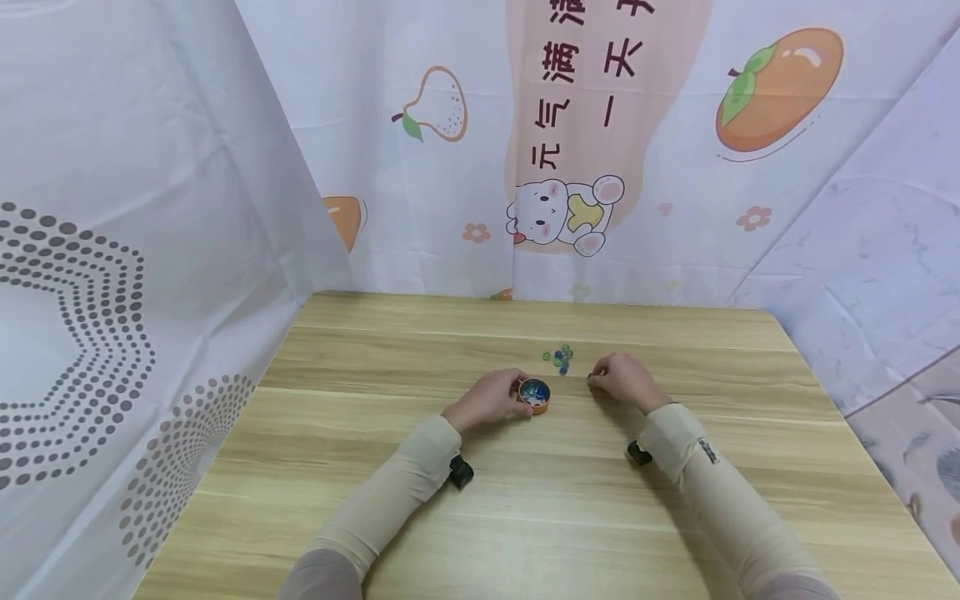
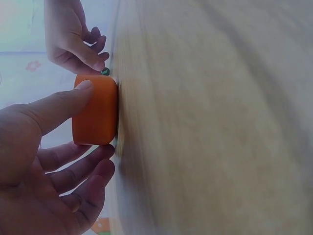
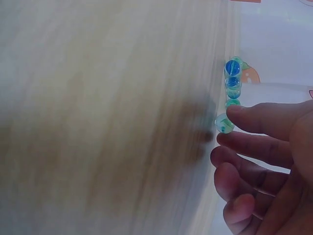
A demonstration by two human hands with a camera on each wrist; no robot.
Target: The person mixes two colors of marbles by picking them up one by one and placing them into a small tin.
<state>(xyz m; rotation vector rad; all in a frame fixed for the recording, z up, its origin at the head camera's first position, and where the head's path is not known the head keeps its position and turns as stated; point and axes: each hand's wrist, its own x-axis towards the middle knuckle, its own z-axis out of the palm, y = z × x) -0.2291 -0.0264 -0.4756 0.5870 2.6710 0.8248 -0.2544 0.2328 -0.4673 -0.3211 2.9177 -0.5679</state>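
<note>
My left hand [image 1: 491,398] grips a small round orange container [image 1: 535,409] from its left side, thumb on the near wall and fingers round the far one. Inside it lie several blue and clear glass marbles [image 1: 534,390]. In the left wrist view the container's orange wall [image 2: 95,112] stands upright on the table. To its right, my right hand [image 1: 628,382] pinches a clear marble with a green swirl [image 3: 224,124] between thumb and index finger, low over the wood. The other right fingers [image 3: 230,178] are loosely curled.
Several loose green and blue marbles [image 1: 564,369] are clustered on the wooden table [image 1: 420,342], just beyond the space between both hands. A printed curtain [image 1: 450,192] hangs along the table's back edge. Black wrist cameras [image 1: 461,472] sit at both cuffs.
</note>
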